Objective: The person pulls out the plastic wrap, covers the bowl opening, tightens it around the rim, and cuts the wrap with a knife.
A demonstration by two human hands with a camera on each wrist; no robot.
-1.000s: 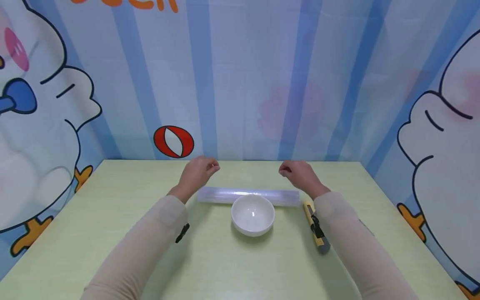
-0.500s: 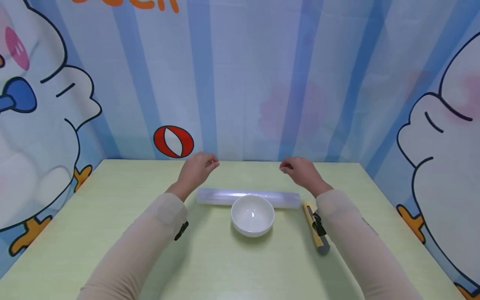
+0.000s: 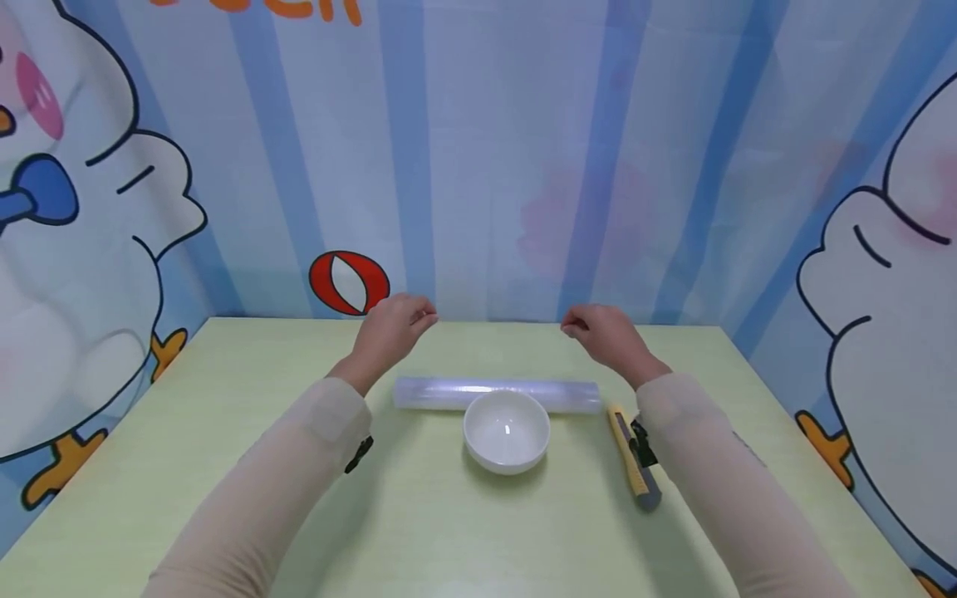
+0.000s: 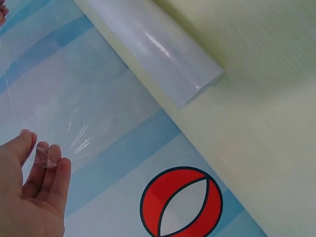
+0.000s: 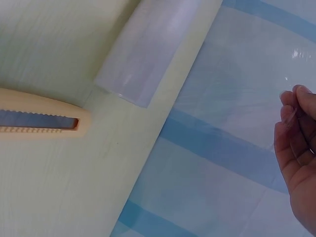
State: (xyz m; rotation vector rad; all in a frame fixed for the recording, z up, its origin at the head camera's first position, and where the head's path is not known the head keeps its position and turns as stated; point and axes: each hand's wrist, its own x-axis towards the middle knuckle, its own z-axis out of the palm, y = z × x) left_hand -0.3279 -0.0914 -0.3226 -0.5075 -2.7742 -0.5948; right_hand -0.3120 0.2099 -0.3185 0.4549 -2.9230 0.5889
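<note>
Beyond the roll of plastic wrap, my left hand and right hand are raised at either side. Thin clear film shows between the left thumb and fingers in the left wrist view, creased and shiny. My right fingers pinch another part of it, seen in the right wrist view. The sheet is almost invisible in the head view. A white bowl stands upright in front of the roll's middle. Below my right wrist lies a yellow utility knife, partly covered by a black strap piece.
The pale green table ends at a striped blue printed backdrop behind the hands. Cartoon figures are printed at both sides. Each sleeve has a black strap end hanging near the wrist.
Both hands have risen a little and moved farther beyond the roll. The right hand has shifted slightly rightward. Roll, bowl and knife stay in place.
</note>
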